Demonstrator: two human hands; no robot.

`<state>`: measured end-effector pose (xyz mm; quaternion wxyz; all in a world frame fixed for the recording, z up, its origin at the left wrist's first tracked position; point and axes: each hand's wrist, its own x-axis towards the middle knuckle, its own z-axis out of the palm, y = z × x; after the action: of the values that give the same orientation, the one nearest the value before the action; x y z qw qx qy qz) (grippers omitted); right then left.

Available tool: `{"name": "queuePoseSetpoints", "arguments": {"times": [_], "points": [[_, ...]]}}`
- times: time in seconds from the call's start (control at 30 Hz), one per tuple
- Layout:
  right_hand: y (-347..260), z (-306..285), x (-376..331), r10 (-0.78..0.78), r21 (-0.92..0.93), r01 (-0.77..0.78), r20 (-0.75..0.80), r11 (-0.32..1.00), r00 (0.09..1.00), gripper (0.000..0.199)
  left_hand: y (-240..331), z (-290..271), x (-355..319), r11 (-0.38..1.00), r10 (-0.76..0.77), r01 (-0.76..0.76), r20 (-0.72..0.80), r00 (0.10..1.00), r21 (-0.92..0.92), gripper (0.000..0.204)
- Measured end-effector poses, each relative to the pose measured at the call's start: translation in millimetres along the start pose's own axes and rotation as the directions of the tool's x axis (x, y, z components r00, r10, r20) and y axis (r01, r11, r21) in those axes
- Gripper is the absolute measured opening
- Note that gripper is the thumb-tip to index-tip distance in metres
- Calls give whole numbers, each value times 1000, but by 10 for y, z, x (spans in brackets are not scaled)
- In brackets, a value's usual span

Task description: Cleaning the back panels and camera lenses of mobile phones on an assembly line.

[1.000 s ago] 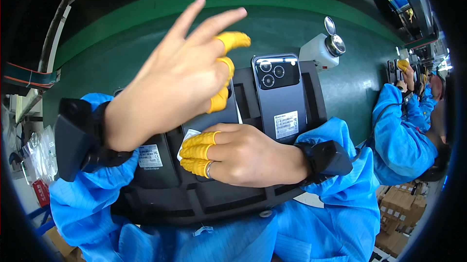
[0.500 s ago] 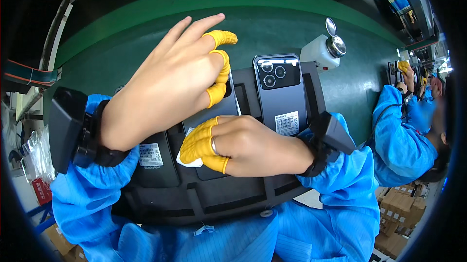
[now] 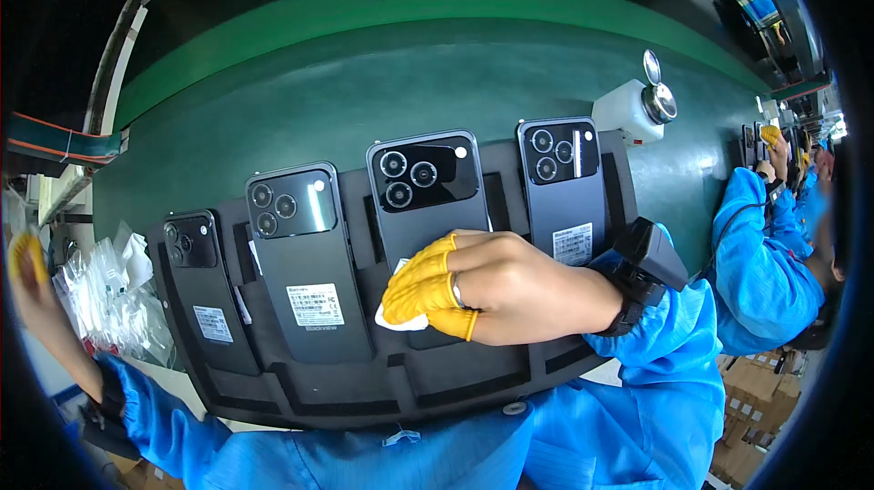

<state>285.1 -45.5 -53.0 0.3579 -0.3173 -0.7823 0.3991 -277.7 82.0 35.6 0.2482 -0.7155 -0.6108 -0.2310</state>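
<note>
On the green surface [image 3: 346, 99], our black tray [image 3: 464, 390] carries the third phone [image 3: 432, 217] from the left, camera side up; light, even pressure across its back seems best. Our left hand [image 3: 35, 285], blurred at the left edge, hides its grip from us, while our right hand [image 3: 510, 288], palm down and angled in from the right, presses its yellow-covered fingers together over a white cloth [image 3: 403, 323].

4 dk-grey rect. phones [image 3: 314, 258] are lying in 1 blk slotted tray [image 3: 319, 397]; 1 wht wad [image 3: 406, 323] & 1 wht boxy bottle [image 3: 621, 111] are showing.
</note>
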Motion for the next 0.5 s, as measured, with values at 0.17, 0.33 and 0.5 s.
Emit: {"name": "queuePoseSetpoints", "arguments": {"times": [0.17, 0.33, 0.5], "points": [[9, -16, 32, 6, -41, -5, 6, 999, 1000, 24, -689, 721, -858, 912, -372, 286, 301, 878, 295, 37], [78, 34, -2, -17, -46, 16, -12, 999, 1000, 18, -946, 1089, -1374, 937, -348, 333, 334, 876, 102, 28], [66, -8, 36, -12, -31, 11, -16, 999, 1000, 18, -16, 411, -1049, 773, -307, 563, 604, 736, -292, 43]]}}
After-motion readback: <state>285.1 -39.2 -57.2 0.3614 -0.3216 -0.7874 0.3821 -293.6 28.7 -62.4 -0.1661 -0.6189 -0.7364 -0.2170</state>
